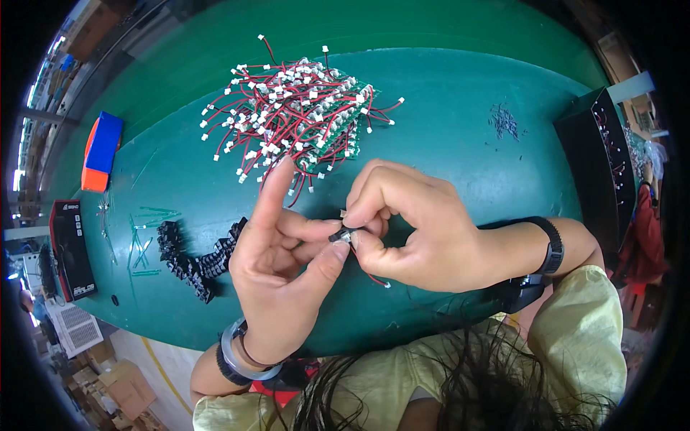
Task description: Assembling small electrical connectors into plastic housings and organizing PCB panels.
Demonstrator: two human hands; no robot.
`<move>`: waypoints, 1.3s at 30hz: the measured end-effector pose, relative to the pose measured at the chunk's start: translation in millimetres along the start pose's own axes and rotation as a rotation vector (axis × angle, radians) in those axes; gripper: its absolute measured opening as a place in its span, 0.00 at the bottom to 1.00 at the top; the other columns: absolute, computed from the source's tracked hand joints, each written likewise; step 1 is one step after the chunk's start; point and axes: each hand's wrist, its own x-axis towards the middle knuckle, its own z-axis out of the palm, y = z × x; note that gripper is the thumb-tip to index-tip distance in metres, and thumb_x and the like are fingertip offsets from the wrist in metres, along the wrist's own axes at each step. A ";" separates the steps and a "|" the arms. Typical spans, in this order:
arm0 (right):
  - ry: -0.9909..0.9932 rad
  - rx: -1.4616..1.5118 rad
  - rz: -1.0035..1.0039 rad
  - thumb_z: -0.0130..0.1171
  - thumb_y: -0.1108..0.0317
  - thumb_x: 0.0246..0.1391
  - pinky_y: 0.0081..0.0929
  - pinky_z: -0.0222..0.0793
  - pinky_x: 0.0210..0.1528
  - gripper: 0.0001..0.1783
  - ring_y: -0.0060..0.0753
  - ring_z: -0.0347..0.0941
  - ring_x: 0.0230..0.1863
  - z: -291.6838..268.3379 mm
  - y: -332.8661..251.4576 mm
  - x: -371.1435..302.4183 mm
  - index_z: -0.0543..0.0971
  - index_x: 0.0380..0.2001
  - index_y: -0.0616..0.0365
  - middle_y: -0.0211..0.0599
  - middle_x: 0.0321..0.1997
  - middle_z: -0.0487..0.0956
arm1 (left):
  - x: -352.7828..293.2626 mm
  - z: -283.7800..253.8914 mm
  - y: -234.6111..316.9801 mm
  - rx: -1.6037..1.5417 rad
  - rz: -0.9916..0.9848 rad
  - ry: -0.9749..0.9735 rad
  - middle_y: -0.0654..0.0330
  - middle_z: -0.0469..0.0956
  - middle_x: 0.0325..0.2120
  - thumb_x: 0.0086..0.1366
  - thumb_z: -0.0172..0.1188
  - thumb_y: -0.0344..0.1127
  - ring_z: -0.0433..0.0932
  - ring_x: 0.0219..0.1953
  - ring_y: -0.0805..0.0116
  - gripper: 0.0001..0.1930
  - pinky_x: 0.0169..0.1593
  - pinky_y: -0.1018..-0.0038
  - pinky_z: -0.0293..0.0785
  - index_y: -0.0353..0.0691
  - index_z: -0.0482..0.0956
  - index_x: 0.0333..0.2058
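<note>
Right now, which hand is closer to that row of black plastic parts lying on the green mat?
Left. The left hand sits just beside the row of black plastic parts, nearly touching its right end. The right hand is farther right, beyond the left hand.

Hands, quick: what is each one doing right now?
Left hand: pinching a small black part, index finger sticking up.
Right hand: closed, pinching the same part, with a red wire hanging from it.
</note>
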 end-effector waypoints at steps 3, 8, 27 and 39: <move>0.044 0.203 0.085 0.57 0.84 0.47 0.16 0.66 0.31 0.11 0.15 0.68 0.30 1.4 -4.2 -0.7 0.70 0.34 0.63 0.34 0.35 0.71 | 3.0 1.9 1.5 -0.071 -0.027 0.007 0.60 0.72 0.37 0.52 0.60 0.13 0.76 0.38 0.74 0.39 0.47 0.78 0.76 0.32 0.54 0.62; 0.010 0.360 0.190 0.59 0.78 0.46 0.20 0.68 0.27 0.09 0.20 0.69 0.27 -10.1 -18.6 5.2 0.72 0.32 0.61 0.33 0.27 0.71 | 7.0 -6.1 0.6 -0.021 -0.001 -0.077 0.59 0.71 0.40 0.51 0.64 0.17 0.74 0.37 0.76 0.26 0.43 0.80 0.77 0.30 0.71 0.51; -0.008 -0.259 -0.182 0.57 0.75 0.50 0.35 0.65 0.29 0.04 0.43 0.70 0.28 -9.1 -13.9 4.4 0.73 0.29 0.61 0.39 0.27 0.71 | -1.7 2.3 -6.2 0.199 0.019 0.022 0.53 0.77 0.35 0.49 0.69 0.23 0.80 0.38 0.68 0.17 0.41 0.75 0.80 0.27 0.77 0.40; -0.104 0.137 0.111 0.51 0.77 0.56 0.21 0.68 0.45 0.20 0.22 0.71 0.44 -21.8 -37.8 6.3 0.68 0.53 0.63 0.33 0.40 0.74 | -2.0 3.3 3.3 -0.259 -0.149 0.026 0.57 0.79 0.31 0.52 0.65 0.17 0.79 0.34 0.74 0.17 0.38 0.79 0.78 0.29 0.75 0.41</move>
